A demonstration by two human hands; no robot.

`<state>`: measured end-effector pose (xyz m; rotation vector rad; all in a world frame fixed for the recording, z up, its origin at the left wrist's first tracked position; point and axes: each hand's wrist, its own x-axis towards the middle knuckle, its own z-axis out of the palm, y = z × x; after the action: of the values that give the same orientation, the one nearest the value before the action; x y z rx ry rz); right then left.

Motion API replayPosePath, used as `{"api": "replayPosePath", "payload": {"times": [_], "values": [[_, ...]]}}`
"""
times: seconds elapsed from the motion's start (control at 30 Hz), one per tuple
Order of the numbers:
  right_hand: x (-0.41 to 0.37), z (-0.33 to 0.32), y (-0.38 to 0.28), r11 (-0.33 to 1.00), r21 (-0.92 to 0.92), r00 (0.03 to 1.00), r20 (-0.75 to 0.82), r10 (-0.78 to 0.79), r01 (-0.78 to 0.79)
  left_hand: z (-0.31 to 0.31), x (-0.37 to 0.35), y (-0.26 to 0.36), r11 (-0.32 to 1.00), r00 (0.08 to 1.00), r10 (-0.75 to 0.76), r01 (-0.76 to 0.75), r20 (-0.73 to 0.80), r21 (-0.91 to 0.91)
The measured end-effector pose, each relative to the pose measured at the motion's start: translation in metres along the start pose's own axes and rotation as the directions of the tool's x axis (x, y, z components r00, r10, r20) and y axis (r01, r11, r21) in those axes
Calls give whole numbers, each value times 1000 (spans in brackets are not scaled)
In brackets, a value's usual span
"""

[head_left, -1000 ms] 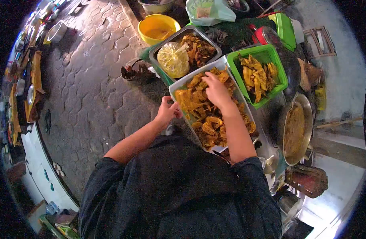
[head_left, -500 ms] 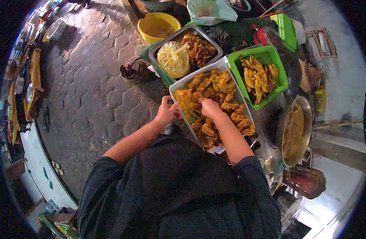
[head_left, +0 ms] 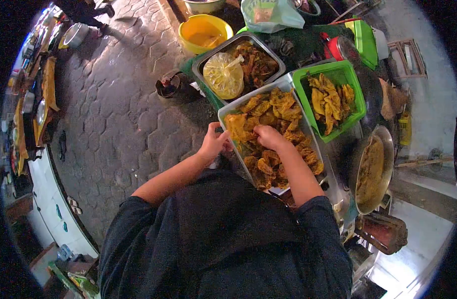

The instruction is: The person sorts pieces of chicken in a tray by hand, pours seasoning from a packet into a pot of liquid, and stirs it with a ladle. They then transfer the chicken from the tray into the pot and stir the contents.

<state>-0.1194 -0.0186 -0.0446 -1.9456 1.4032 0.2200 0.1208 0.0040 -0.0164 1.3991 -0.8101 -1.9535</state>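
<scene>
My right hand (head_left: 272,138) reaches into a shallow white tray (head_left: 315,142) heaped with yellow-brown fried chicken pieces (head_left: 283,107). Its fingers are closed on a piece of chicken (head_left: 240,127) near the tray's left side; the fingertips are partly hidden among the pieces. Beside the tray's left rim is my left hand (head_left: 214,144), fingers curved and apart, with the thumb right at the rim and nothing visible in it. A green basin (head_left: 359,107) of longer yellow fried pieces stands against the tray's right side.
Beyond the tray sits a metal pan (head_left: 201,62) with a tied bag of yellow food (head_left: 223,74) and darker pieces. A yellow bowl (head_left: 188,25) stands behind it. At right is a wide metal pan (head_left: 388,164). Paving (head_left: 124,109) lies left; a person's foot (head_left: 106,10) shows far off.
The view has shifted, so the trays and bowls appear slightly farther right. My hands keep nearly the same places at the tray. More of a person's foot shows at the upper left.
</scene>
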Motion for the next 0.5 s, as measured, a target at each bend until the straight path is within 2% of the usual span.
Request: {"api": "replayPosePath", "payload": {"times": [0.1,0.23,0.33,0.4,0.5], "values": [[-1,6,7,996,78,999,-27,-40,42,-3,3,-7,1000,1000,10,-10,21,-16],[-8,-10,0,999,38,999,43,12,-13,-3,4,-9,997,999,32,-29,43,-76],[-13,-14,4,999,2,999,5,-39,39,-1,0,-4,1000,1000,15,-14,25,-25],[-19,-20,2,992,53,993,-23,-113,114,-2,3,-7,1000,1000,14,-13,26,-25],[-26,-27,-4,988,86,991,-55,-121,125,-4,6,-11,1000,1000,17,-17,21,-18]]}}
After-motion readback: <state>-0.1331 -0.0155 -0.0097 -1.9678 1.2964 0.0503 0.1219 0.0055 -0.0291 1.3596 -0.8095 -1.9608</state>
